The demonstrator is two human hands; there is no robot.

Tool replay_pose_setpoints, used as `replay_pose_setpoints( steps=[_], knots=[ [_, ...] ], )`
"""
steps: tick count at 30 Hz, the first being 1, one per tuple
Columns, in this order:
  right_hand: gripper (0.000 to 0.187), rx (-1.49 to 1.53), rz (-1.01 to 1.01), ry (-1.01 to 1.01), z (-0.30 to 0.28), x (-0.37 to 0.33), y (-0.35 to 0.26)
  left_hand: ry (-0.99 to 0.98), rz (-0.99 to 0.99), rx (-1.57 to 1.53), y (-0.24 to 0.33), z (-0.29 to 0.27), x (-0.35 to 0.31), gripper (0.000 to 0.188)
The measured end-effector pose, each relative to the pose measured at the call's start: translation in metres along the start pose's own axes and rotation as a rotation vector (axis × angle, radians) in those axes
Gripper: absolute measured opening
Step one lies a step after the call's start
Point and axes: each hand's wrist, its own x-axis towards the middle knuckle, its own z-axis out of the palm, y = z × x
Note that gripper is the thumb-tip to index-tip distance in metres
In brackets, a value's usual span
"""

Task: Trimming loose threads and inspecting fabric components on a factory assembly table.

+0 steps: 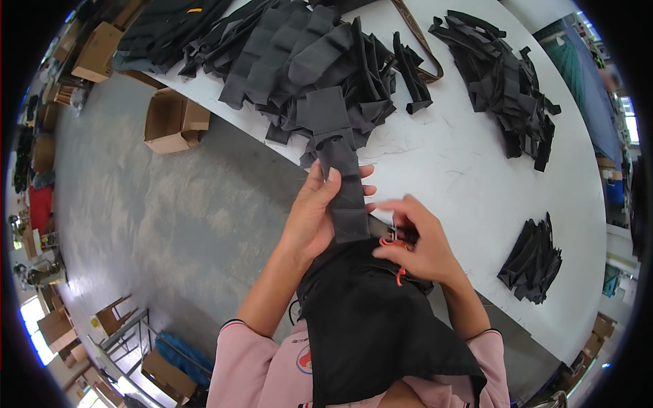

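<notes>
White table, grey floor, left hand around dark strip, right hand around orange cord

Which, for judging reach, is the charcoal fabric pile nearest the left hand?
The upper-middle charcoal fabric pile; the upper-right pile and lower-right pile are farther.

Dark strip in left grip, table

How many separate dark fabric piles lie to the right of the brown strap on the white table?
2: a larger pile at the upper right, and a smaller pile below it, nearer the person.
</notes>
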Motion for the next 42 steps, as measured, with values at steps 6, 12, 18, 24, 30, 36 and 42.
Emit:
replay_pose_setpoints(
  steps=[6, 12, 18, 24, 30, 36, 42],
  knots=[
    [0.028, -0.362, -0.575, 0.111, 0.028, -0.011, 0.021, 0.077, 0.034, 0.036, -0.003, -0.005, 0.006, 0.034],
    [0.017, -0.688, -0.713, 0.144, 0.04, -0.008, 0.04, 0.069, 0.043, 0.144, -0.001, 0.007, 0.007, 0.031],
    [0.03, -0.543, -0.44, -0.019, 0.035, -0.018, 0.022, 0.115, 0.09, 0.178, -0.001, 0.011, 0.004, 0.031],
    [0.027, -0.486, -0.321, 0.382, 0.02, -0.022, 0.025, 0.129, 0.094, 0.201, -0.005, 0.008, 0.005, 0.034],
    [0.027, -0.614, -0.414, 0.371, 0.02, -0.01, 0.026, 0.14, 0.088, 0.212, -0.005, 0.008, 0.005, 0.034],
    [0.027, -0.675, -0.479, 0.396, 0.022, -0.007, 0.027, 0.128, 0.079, 0.208, -0.008, 0.004, 0.009, 0.035],
    [0.024, -0.664, -0.473, 0.411, 0.019, -0.014, 0.031, 0.121, 0.04, 0.202, -0.008, 0.004, 0.01, 0.037]
  ],
)
